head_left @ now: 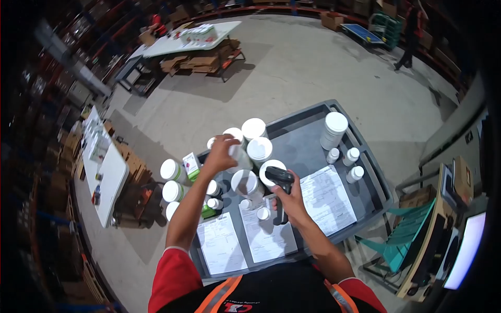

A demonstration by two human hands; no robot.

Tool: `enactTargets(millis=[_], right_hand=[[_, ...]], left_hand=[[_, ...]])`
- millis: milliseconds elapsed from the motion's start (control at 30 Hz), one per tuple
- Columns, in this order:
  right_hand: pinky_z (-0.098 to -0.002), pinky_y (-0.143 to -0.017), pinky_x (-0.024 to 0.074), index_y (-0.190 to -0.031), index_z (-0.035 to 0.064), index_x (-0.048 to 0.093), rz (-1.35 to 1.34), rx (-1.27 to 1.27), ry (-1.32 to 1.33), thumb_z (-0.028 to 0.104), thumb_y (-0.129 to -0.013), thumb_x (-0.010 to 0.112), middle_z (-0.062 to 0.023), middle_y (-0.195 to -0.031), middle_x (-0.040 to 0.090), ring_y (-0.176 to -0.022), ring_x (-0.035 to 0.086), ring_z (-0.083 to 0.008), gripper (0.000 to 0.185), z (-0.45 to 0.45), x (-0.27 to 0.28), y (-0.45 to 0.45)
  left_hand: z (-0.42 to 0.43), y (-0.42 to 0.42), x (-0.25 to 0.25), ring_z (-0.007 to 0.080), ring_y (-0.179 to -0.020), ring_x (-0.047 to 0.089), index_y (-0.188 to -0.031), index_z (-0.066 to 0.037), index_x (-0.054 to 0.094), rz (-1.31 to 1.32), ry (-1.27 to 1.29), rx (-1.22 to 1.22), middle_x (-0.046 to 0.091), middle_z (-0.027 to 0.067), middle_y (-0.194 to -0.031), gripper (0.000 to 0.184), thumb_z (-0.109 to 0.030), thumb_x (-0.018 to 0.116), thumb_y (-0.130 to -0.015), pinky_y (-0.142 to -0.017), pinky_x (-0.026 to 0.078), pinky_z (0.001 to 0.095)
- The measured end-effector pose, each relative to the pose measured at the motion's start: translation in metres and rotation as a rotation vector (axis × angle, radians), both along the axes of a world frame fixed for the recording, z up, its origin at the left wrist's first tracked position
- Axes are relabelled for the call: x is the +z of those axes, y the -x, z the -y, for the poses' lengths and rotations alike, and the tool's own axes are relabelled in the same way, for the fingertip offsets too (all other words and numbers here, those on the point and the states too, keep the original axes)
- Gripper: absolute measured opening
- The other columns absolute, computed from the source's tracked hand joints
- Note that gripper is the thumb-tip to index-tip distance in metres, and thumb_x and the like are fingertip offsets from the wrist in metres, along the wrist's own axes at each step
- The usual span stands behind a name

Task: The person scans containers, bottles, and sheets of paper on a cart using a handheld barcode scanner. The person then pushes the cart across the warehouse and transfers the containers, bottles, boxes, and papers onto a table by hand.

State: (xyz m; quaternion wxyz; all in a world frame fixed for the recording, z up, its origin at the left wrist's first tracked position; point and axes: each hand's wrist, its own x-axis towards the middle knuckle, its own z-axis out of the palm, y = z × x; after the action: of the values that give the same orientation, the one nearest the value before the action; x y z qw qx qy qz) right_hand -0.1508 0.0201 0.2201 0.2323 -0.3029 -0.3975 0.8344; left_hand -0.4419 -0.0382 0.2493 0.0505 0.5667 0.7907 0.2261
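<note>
My left hand (223,152) is curled round the side of a white tub (241,160), blurred, among a cluster of white-lidded tubs on a grey cart (292,125). In my right hand (292,201) is a black barcode scanner (281,177), its head over the lid of another white tub (267,170). Just left of the scanner stands a tub with a greyish-white lid (245,182). Two small white-capped bottles, one of them a small bottle (263,213), stand on a printed sheet (269,237) below my hands.
More printed sheets, a left sheet (222,245) and a right sheet (329,201), lie on the cart. A tall white tub (334,130) and several small bottles stand at its right. White tables (222,32) with cartons are beyond. A teal chair (402,235) and monitor (466,250) are at right. A person (412,36) walks at far right.
</note>
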Motion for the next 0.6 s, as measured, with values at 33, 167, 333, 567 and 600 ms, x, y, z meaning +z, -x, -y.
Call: enactTargets(millis=[33, 167, 333, 567, 600], right_hand=[[-0.0300, -0.048, 0.0511, -0.150, 0.0118, 0.021, 0.018, 0.015, -0.002, 0.005, -0.092, 0.066, -0.0118, -0.103, 0.058, -0.060, 0.059, -0.0151, 0.074, 0.002, 0.001, -0.002], [-0.0295, -0.047, 0.0512, -0.150, 0.0122, 0.021, 0.076, 0.081, -0.030, 0.003, -0.091, 0.066, -0.0128, -0.104, 0.058, -0.059, 0.059, -0.0150, 0.075, 0.010, -0.008, -0.008], [-0.0279, -0.048, 0.0503, -0.151, 0.0117, 0.021, 0.135, 0.134, -0.185, 0.005, -0.091, 0.066, -0.0124, -0.103, 0.059, -0.059, 0.059, -0.0143, 0.076, 0.019, -0.015, -0.005], [-0.0499, -0.101, 0.0443, -0.154, 0.0114, 0.022, 0.075, 0.415, -1.064, 0.008, -0.087, 0.065, -0.0280, -0.132, 0.057, -0.119, 0.058, -0.0484, 0.080, 0.012, -0.033, 0.041], [-0.0505, -0.100, 0.0447, -0.153, 0.0118, 0.022, 0.133, 0.481, -1.066, 0.008, -0.086, 0.065, -0.0287, -0.131, 0.057, -0.118, 0.058, -0.0490, 0.079, 0.012, -0.022, 0.046]], left_hand=[[-0.007, 0.003, -0.019, 0.0396, -0.121, 0.055, -0.109, -0.010, 0.073, -0.007, 0.030, -0.020, 0.064, 0.0170, -0.123, 0.063, -0.007, 0.076, -0.046, -0.105, 0.045, 0.0464], [-0.008, 0.008, -0.058, 0.0379, -0.112, 0.060, -0.102, -0.006, 0.072, -0.015, -0.063, -0.082, 0.068, 0.0145, -0.117, 0.047, -0.008, 0.080, -0.055, -0.099, 0.049, 0.0445], [0.034, 0.035, -0.057, 0.0389, -0.115, 0.057, -0.105, -0.013, 0.071, -0.198, 0.042, 0.206, 0.063, 0.0141, -0.119, 0.040, -0.011, 0.083, -0.068, -0.095, 0.049, 0.0499], [0.061, 0.060, -0.131, 0.0414, -0.113, 0.058, -0.108, -0.013, 0.066, -0.075, -0.086, 0.326, 0.052, 0.0191, -0.130, 0.052, -0.013, 0.086, -0.061, -0.091, 0.051, 0.0492], [0.063, 0.066, -0.130, 0.0405, -0.111, 0.059, -0.107, -0.012, 0.066, -0.014, -0.099, 0.354, 0.056, 0.0190, -0.125, 0.051, -0.014, 0.086, -0.060, -0.091, 0.051, 0.0483]])
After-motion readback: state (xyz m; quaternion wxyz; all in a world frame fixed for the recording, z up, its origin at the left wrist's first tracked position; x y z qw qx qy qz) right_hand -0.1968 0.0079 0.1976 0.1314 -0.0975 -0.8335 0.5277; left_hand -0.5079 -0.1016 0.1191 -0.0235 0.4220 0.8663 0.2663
